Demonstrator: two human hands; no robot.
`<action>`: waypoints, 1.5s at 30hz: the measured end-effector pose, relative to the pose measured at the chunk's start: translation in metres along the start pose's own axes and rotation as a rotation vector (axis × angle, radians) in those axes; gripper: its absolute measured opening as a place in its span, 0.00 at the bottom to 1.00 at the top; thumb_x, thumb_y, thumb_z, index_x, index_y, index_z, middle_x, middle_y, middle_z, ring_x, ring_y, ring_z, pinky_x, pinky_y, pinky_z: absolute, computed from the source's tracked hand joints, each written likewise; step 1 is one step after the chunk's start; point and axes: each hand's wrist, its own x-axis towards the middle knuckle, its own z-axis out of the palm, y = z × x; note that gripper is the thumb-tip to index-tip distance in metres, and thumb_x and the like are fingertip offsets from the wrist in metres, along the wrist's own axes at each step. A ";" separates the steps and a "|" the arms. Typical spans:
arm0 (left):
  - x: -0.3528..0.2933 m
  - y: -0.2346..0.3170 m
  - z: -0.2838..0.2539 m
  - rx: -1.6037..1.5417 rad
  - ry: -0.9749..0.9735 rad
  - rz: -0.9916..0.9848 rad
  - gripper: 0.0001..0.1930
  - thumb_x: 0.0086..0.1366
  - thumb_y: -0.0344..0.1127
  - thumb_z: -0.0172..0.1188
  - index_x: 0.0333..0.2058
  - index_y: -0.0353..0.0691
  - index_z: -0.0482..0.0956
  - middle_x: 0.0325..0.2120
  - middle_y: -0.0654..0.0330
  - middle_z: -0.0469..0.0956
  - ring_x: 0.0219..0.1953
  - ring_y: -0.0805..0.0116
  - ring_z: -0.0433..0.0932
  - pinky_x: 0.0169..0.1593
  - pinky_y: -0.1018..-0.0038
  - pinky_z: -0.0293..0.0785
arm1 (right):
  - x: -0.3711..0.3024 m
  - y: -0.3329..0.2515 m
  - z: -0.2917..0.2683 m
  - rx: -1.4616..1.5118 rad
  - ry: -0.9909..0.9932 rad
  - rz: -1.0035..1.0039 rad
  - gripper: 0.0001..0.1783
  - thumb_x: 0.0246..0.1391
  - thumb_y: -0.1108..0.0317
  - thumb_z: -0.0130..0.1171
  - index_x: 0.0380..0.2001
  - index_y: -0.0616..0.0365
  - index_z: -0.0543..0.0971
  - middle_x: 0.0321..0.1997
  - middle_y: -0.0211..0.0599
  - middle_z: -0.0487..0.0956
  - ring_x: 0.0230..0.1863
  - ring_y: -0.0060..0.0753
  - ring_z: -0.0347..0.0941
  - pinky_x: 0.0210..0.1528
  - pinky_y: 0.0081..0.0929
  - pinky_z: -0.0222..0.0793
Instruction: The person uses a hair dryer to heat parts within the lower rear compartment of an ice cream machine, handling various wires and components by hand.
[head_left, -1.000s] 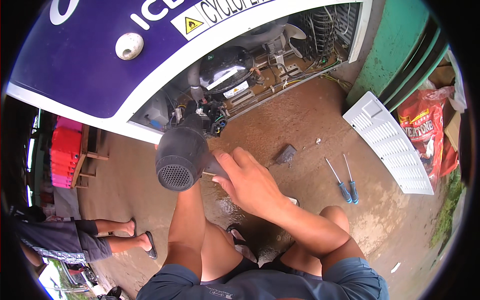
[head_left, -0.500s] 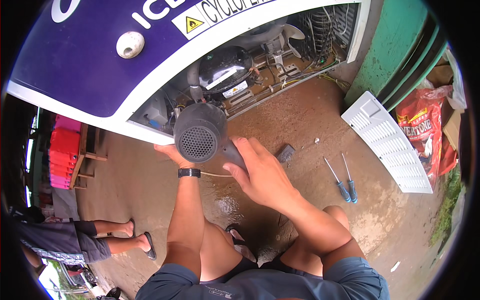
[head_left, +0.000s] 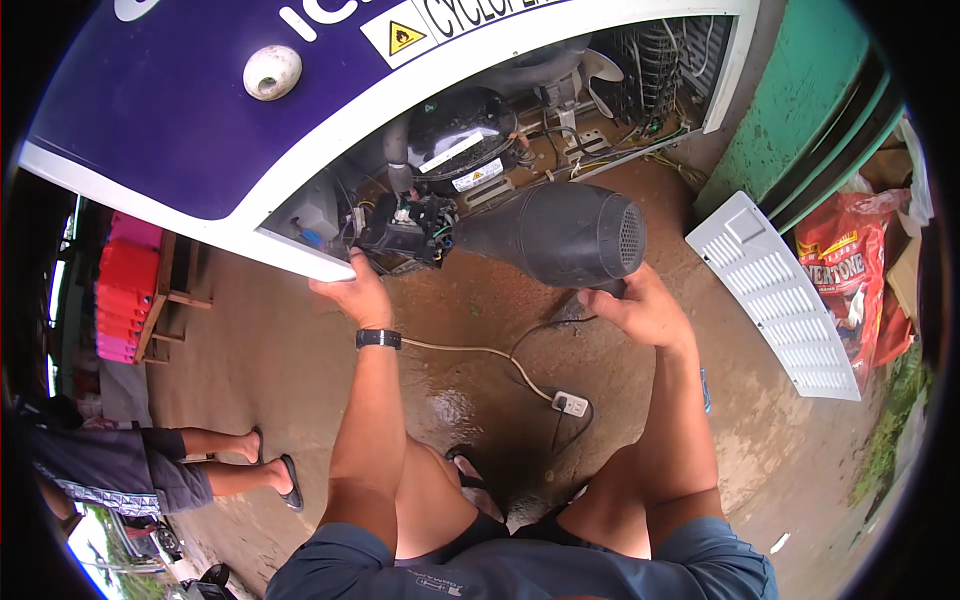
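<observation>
My right hand (head_left: 645, 308) is closed round the handle of a black hair dryer (head_left: 570, 235). Its nozzle points left at a black electrical part with wires (head_left: 408, 228), close to it. My left hand (head_left: 358, 298), with a dark wristband, grips that part at its lower left; some of its fingers are hidden. Both are at the open compartment of a purple and white freezer (head_left: 165, 120). Inside, behind the part, sits a black compressor (head_left: 455, 135). A power cord runs across the floor to a white outlet block (head_left: 570, 403), where a black plug sits.
A white vented panel (head_left: 775, 295) leans at the right, beside a red bag (head_left: 850, 260) and a green wall (head_left: 790, 90). Red and pink containers (head_left: 128, 285) stand on a wooden rack (head_left: 165, 300) at the left. Another person's legs (head_left: 230, 470) show at lower left. The concrete floor looks wet.
The hair dryer has swung to the right and turned sideways, its nozzle now toward the electrical part, which has come into view. My right forearm now mostly covers the two screwdrivers.
</observation>
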 end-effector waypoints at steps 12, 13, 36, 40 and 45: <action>-0.001 0.006 -0.001 -0.083 -0.022 -0.072 0.40 0.63 0.30 0.68 0.65 0.25 0.51 0.60 0.37 0.62 0.62 0.46 0.67 0.68 0.55 0.64 | 0.013 0.021 0.012 0.127 0.014 -0.045 0.19 0.60 0.74 0.65 0.54 0.55 0.81 0.47 0.23 0.80 0.45 0.19 0.73 0.48 0.24 0.73; -0.002 0.007 -0.001 -0.081 -0.023 -0.062 0.40 0.63 0.29 0.68 0.65 0.25 0.51 0.60 0.37 0.62 0.63 0.47 0.67 0.68 0.55 0.64 | 0.012 0.020 0.011 0.125 0.015 -0.045 0.19 0.60 0.74 0.65 0.54 0.55 0.81 0.47 0.23 0.80 0.45 0.19 0.73 0.48 0.24 0.73; 0.000 -0.011 -0.001 -0.240 -0.054 -0.089 0.37 0.67 0.32 0.69 0.63 0.35 0.50 0.54 0.47 0.66 0.49 0.59 0.76 0.54 0.66 0.78 | 0.008 -0.057 0.104 -0.484 0.027 -0.365 0.27 0.54 0.71 0.66 0.57 0.50 0.72 0.44 0.45 0.74 0.49 0.56 0.76 0.46 0.51 0.75; -0.003 -0.002 -0.017 -0.728 -0.406 -0.569 0.38 0.69 0.32 0.68 0.66 0.41 0.48 0.53 0.49 0.67 0.43 0.62 0.79 0.47 0.70 0.82 | 0.008 -0.052 0.119 -0.540 0.069 -0.376 0.25 0.56 0.70 0.66 0.57 0.50 0.72 0.43 0.45 0.73 0.49 0.54 0.76 0.44 0.50 0.77; -0.003 0.015 -0.006 -0.698 -0.201 -0.613 0.37 0.69 0.33 0.67 0.66 0.45 0.50 0.53 0.48 0.69 0.41 0.62 0.80 0.44 0.69 0.85 | 0.012 -0.051 0.127 -0.538 0.108 -0.359 0.23 0.60 0.68 0.64 0.58 0.51 0.72 0.43 0.45 0.73 0.48 0.54 0.75 0.44 0.50 0.76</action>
